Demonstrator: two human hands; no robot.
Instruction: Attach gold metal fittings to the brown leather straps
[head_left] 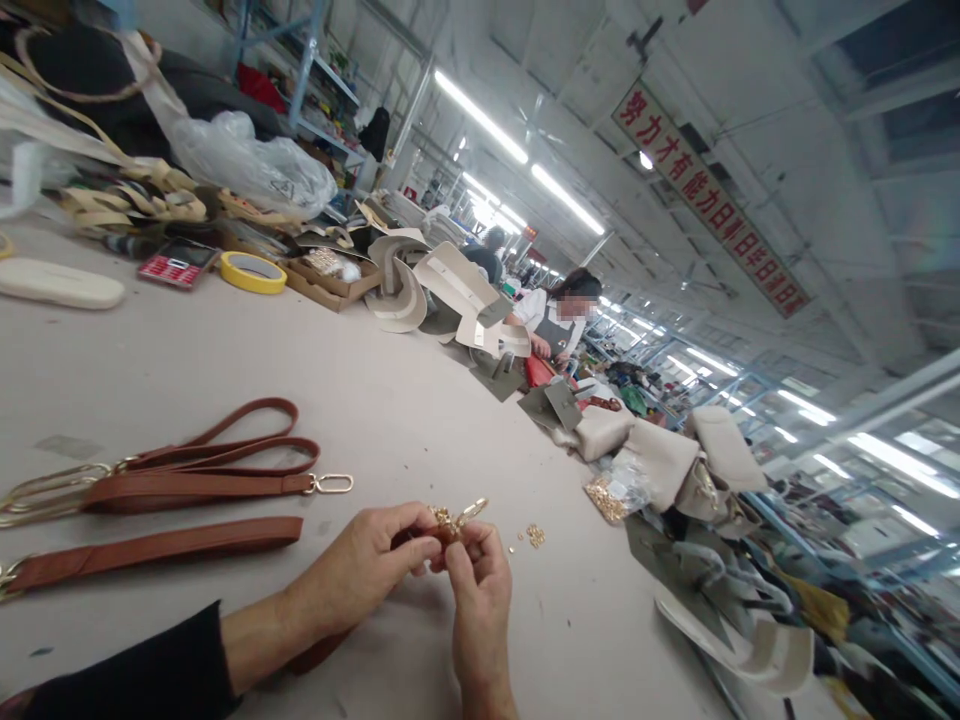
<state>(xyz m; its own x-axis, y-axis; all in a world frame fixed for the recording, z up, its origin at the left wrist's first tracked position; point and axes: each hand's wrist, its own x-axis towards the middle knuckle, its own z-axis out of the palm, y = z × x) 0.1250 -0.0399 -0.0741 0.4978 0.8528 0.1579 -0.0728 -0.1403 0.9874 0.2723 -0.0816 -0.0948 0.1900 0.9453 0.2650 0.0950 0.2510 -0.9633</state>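
Note:
Both hands meet over the table, pinching the end of a brown leather strap [321,652], which trails down beneath my left wrist. My left hand [382,553] has its thumb and fingers closed on the strap end from the left. From the right, my right hand [480,575] pinches the same end. A gold metal ring [472,512] sticks up above the fingertips, with small gold parts behind it; the join is partly hidden. Small gold rings [535,536] lie just right of my right hand. More brown straps with gold hardware, one a looped strap [199,487] and one a straight strap [161,552], lie at left.
Yellow tape [253,272], a cardboard box [334,280] and a red-and-black packet [178,264] sit along the back edge. Cream bag pieces [660,455] and a bag of gold parts [606,498] line the right edge. Beyond the table, a person [555,320] handles something red.

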